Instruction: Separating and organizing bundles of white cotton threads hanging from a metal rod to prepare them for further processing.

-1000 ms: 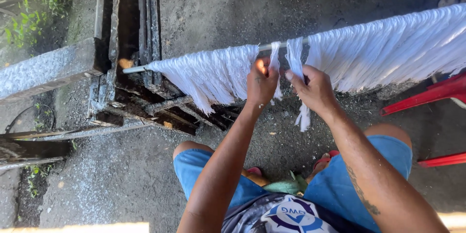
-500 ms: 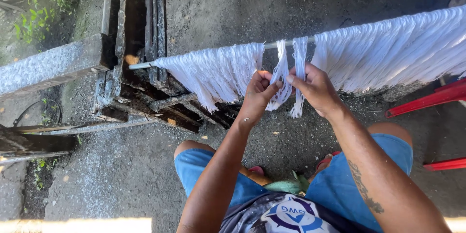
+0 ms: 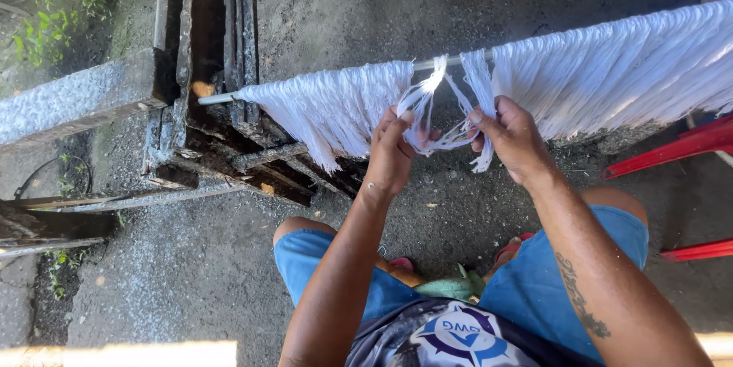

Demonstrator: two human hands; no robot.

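A thin metal rod (image 3: 217,97) runs across the view with many white fibre strips (image 3: 611,77) hanging from it. In the gap near the middle, one loose bundle of white strips (image 3: 435,103) hangs from the rod. My left hand (image 3: 393,155) pinches this bundle from the left. My right hand (image 3: 515,138) grips the same strips from the right, pulling them taut between both hands. More white strips (image 3: 328,107) hang to the left of my hands. My knees in blue shorts (image 3: 305,256) show below.
Dark weathered wooden beams (image 3: 221,46) and a grey concrete ledge (image 3: 76,100) stand at the left. Red plastic chair legs (image 3: 672,153) reach in at the right. Green plants (image 3: 53,16) grow at the upper left. The ground is rough grey concrete (image 3: 175,275).
Both hands dropped a little below the rod and drew the loose bundle down and apart, so it now stretches between them.
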